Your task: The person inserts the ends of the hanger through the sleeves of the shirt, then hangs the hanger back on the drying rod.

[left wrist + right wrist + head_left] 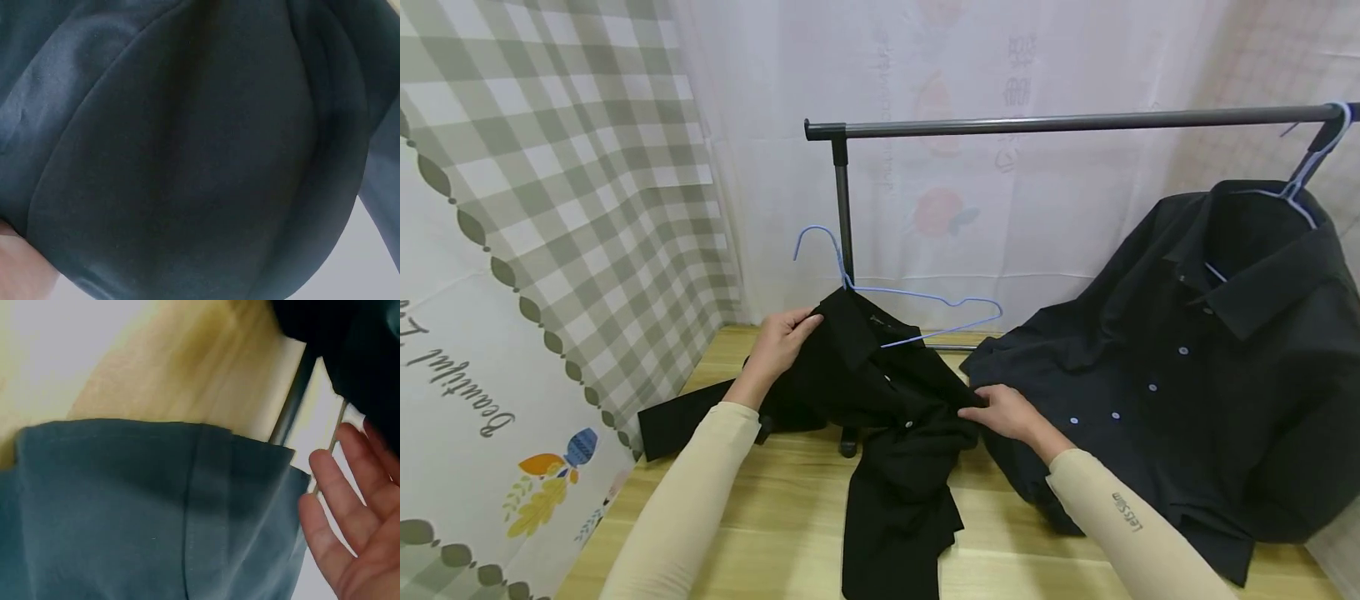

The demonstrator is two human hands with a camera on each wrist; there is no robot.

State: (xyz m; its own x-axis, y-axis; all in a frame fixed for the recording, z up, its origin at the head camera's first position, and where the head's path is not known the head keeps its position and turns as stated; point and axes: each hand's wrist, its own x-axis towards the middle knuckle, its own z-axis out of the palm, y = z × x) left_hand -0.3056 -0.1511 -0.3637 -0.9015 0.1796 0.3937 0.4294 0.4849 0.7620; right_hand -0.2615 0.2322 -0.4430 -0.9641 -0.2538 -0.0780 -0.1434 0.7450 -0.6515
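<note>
A black shirt (850,392) hangs between my two hands, its lower part draped on the wooden table. At its collar is a thin blue hanger (925,295); one arm of it sticks out bare to the right while the shirt hides the other. My left hand (781,343) grips the shirt near the collar and shoulder. With thumb and forefinger, my right hand (1009,414) pinches the opposite front edge. In the right wrist view its other fingers (350,519) stretch out loosely. Black cloth (187,156) fills most of the left wrist view.
A metal rail (1045,125) crosses behind the hands on an upright post (844,200). At its right end a dark buttoned shirt (1150,367) hangs on another blue hanger (1292,190), close to my right hand. The wooden table (775,517) lies below, with checked cloth (625,125) at left.
</note>
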